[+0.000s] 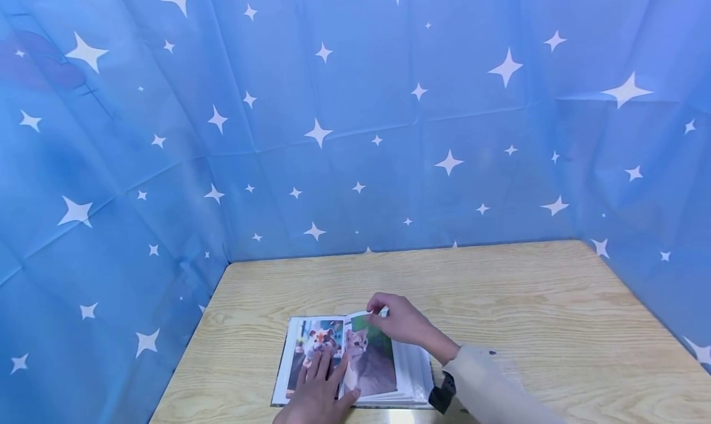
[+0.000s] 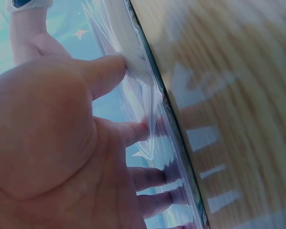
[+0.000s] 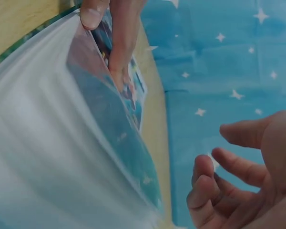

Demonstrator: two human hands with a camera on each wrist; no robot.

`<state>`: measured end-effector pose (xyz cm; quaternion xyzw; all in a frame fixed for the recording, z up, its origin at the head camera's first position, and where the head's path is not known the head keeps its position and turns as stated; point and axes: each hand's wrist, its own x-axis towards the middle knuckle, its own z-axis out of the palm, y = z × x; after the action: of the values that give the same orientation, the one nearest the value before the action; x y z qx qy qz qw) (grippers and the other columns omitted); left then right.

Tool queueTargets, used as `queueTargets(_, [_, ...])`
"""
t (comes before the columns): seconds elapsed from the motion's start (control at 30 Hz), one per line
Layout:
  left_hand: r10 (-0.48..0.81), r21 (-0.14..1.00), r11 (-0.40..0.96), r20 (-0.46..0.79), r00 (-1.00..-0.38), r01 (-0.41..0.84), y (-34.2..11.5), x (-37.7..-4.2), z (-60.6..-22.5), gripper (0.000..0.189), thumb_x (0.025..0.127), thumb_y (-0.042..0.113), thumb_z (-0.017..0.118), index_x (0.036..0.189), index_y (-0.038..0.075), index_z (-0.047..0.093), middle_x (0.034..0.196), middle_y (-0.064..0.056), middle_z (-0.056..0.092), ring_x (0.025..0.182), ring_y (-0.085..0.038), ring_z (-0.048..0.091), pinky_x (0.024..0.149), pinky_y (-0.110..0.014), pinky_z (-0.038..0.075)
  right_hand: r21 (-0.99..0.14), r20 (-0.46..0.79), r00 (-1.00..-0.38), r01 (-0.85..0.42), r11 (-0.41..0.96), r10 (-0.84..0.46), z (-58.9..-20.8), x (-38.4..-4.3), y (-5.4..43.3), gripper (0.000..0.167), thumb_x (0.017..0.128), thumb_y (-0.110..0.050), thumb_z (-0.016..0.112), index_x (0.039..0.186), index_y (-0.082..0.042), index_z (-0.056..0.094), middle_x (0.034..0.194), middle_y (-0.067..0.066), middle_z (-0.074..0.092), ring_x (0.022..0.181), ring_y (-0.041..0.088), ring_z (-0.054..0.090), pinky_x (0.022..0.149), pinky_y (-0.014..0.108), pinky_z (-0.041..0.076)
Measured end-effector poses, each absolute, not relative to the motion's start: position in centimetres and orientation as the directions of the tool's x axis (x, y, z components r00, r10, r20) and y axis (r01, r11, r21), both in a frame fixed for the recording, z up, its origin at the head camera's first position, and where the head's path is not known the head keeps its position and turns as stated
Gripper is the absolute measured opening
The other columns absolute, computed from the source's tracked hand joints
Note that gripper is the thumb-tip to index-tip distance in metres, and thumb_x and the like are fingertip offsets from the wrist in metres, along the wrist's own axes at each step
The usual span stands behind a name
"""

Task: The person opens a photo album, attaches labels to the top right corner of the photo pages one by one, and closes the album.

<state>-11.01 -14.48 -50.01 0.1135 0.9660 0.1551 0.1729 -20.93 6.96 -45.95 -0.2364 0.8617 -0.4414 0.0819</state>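
Observation:
An open photo album [image 1: 413,374] with clear plastic sleeves lies on the table. Its left page carries a hamster picture [image 1: 311,332], its right page a kitten photo [image 1: 378,368]. My left hand [image 1: 321,387] rests on the album, fingers spread over the hamster picture and thumb near the kitten photo's lower left corner. At the kitten photo's top edge hovers my right hand [image 1: 402,319], fingers loosely bent. In the right wrist view, this right hand [image 3: 248,176] has thumb and fingertips apart with nothing between them, beside the album's pages [image 3: 52,119].
A wood-grain table [image 1: 528,313] extends around the album. Behind it and along both sides hangs a blue curtain [image 1: 355,103] with white stars. A dark device [image 1: 442,393] is on the right wrist, below a pale sleeve [image 1: 489,381].

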Motion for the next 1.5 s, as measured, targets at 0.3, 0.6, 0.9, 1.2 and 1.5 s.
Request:
queueTargets(0.3, [0.243, 0.361, 0.926, -0.337, -0.910, 0.114, -14.3, -11.3, -49.8, 0.077, 0.095, 0.062, 0.048, 0.156, 0.018, 0.033, 0.161, -0.024, 0.022, 0.149, -0.045, 0.015, 0.113, -0.069, 0.020, -0.804, 0.118, -0.888, -0.348, 0.482, -0.444, -45.8, -20.0, 11.4, 0.013, 0.096, -0.019, 0.065, 0.102, -0.007, 0.066, 0.093, -0.001, 0.065, 0.076, 0.013, 0.057, 0.063, 0.024, 0.047])
queueTargets(0.6, [0.255, 0.353, 0.927, -0.338, -0.906, 0.129, -14.6, -11.2, -49.9, 0.076, 0.096, 0.061, 0.048, 0.156, 0.018, 0.033, 0.160, -0.025, 0.022, 0.148, -0.047, 0.016, 0.112, -0.070, 0.018, -0.796, 0.097, -0.909, -0.315, 0.517, -0.405, -46.1, -19.6, 15.2, 0.009, 0.095, -0.014, 0.065, 0.101, -0.007, 0.065, 0.092, -0.001, 0.064, 0.077, 0.014, 0.057, 0.065, 0.024, 0.048])
queueTargets(0.9, [0.277, 0.337, 0.926, -0.306, -0.911, 0.168, -14.5, -11.0, -50.0, 0.074, 0.097, 0.060, 0.047, 0.156, 0.018, 0.033, 0.159, -0.026, 0.025, 0.146, -0.049, 0.019, 0.112, -0.070, 0.019, -0.766, -0.019, -0.917, -0.242, 0.595, -0.397, -47.4, -19.1, 19.1, 0.020, 0.091, -0.011, 0.068, 0.110, -0.005, 0.063, 0.104, 0.007, 0.064, 0.090, 0.018, 0.058, 0.071, 0.028, 0.050])
queueTargets(1.2, [0.273, 0.351, 0.923, -0.314, -0.909, 0.156, -14.4, -11.0, -50.1, 0.074, 0.097, 0.060, 0.047, 0.155, 0.017, 0.034, 0.160, -0.027, 0.022, 0.147, -0.049, 0.016, 0.110, -0.072, 0.020, -0.727, -0.117, -0.916, -0.184, 0.662, -0.383, -48.7, -18.4, 22.7, 0.034, 0.083, -0.011, 0.078, 0.113, -0.007, 0.062, 0.109, 0.008, 0.064, 0.103, 0.029, 0.060, 0.082, 0.046, 0.053])
queueTargets(1.5, [0.271, 0.345, 0.925, -0.315, -0.910, 0.155, -14.4, -11.0, -50.1, 0.075, 0.096, 0.061, 0.047, 0.155, 0.017, 0.034, 0.160, -0.026, 0.023, 0.147, -0.048, 0.017, 0.111, -0.071, 0.020, -0.688, -0.190, -0.935, -0.092, 0.720, -0.300, -49.4, -18.2, 23.4, 0.043, 0.071, -0.011, 0.085, 0.108, -0.010, 0.063, 0.100, 0.000, 0.061, 0.096, 0.019, 0.056, 0.083, 0.042, 0.050])
